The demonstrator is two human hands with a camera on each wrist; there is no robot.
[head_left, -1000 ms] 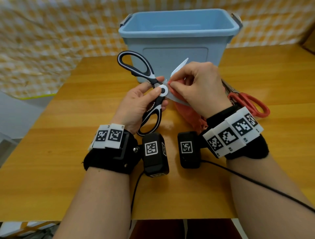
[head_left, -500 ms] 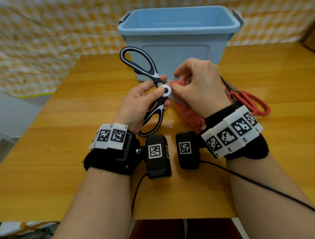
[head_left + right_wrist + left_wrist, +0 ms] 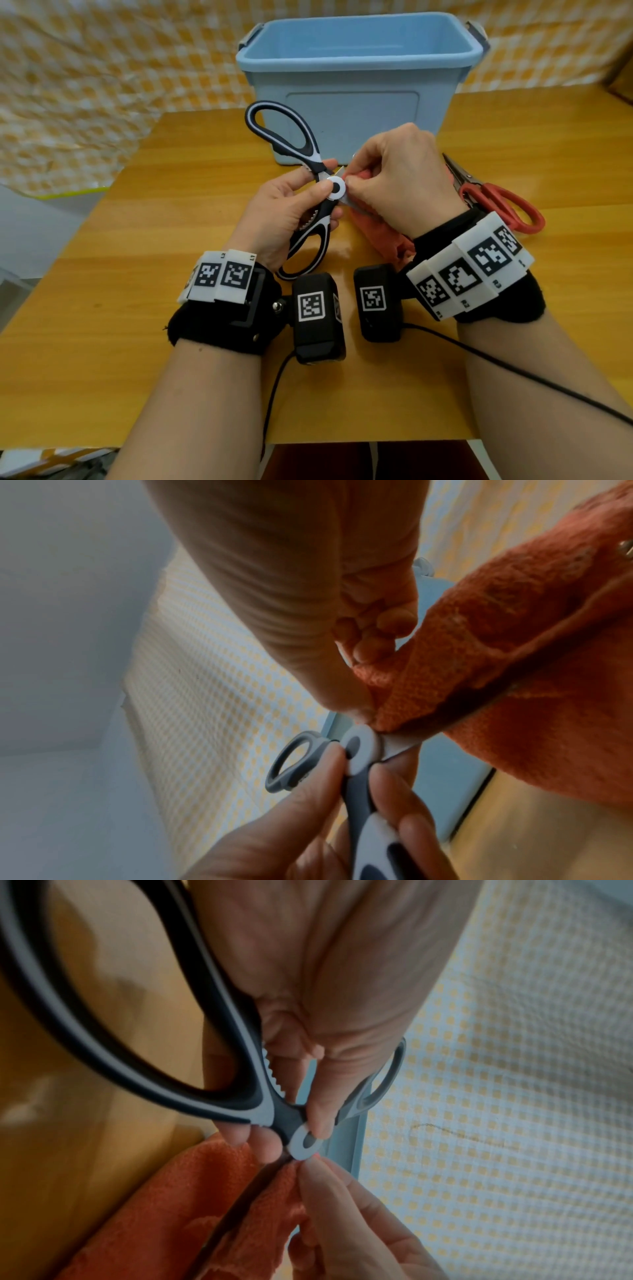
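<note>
My left hand [image 3: 294, 202] grips black-and-white kitchen scissors [image 3: 310, 185] near the round white pivot, thumb on the pivot, handles spread apart. The same scissors [image 3: 240, 1069] fill the left wrist view, and their pivot and lower handle [image 3: 363, 753] show in the right wrist view. My right hand [image 3: 397, 178] pinches an orange cloth [image 3: 380, 229] folded over a blade right beside the pivot. The cloth [image 3: 514, 656] wraps the blade, hiding most of it, and the cloth [image 3: 192, 1199] hangs down toward the table.
A light blue plastic bin [image 3: 356, 85] stands behind the hands on the wooden table [image 3: 137, 274]. Red-handled scissors [image 3: 496, 202] lie on the table to the right of my right wrist. A yellow checked cloth [image 3: 102, 68] covers the background.
My right hand with the orange cloth has slid down the blade toward the pivot, so the blade tip seen earlier is now covered. The left hand keeps its hold.
</note>
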